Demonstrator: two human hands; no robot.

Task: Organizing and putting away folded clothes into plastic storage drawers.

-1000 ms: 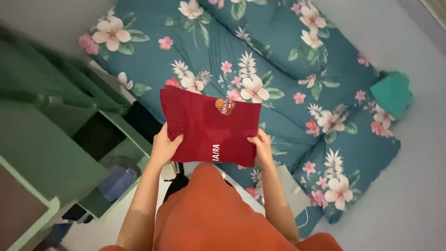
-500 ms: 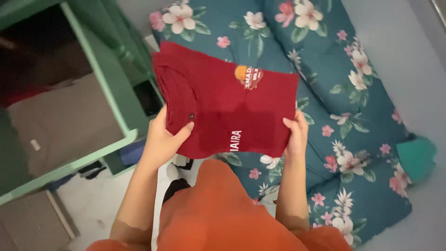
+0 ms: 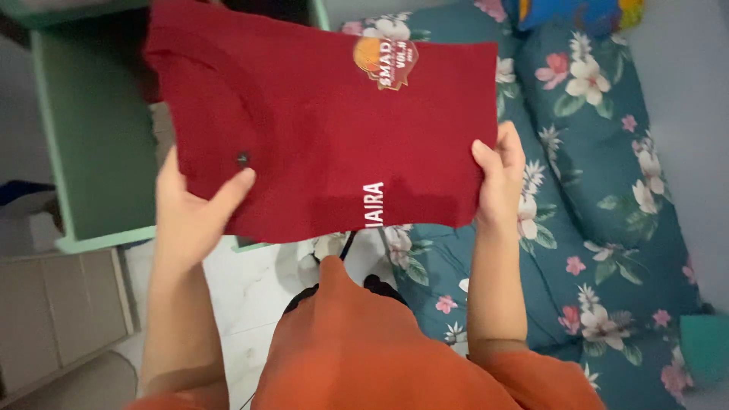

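Folded red shirt (image 3: 326, 129) now lifting higher toward the green shelf unit (image 3: 95, 144), away from the floral mattress (image 3: 607, 190); left hand (image 3: 190, 216) and right hand (image 3: 497, 178) gripping its lower corners. Carrying step; next needs level sliding onto a shelf.

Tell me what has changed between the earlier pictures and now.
The folded red shirt has been carried up and to the left, away from the flowered mattress and in front of the green cabinet. Unchanged: the left hand and right hand still grip its lower corners, and it stays folded.
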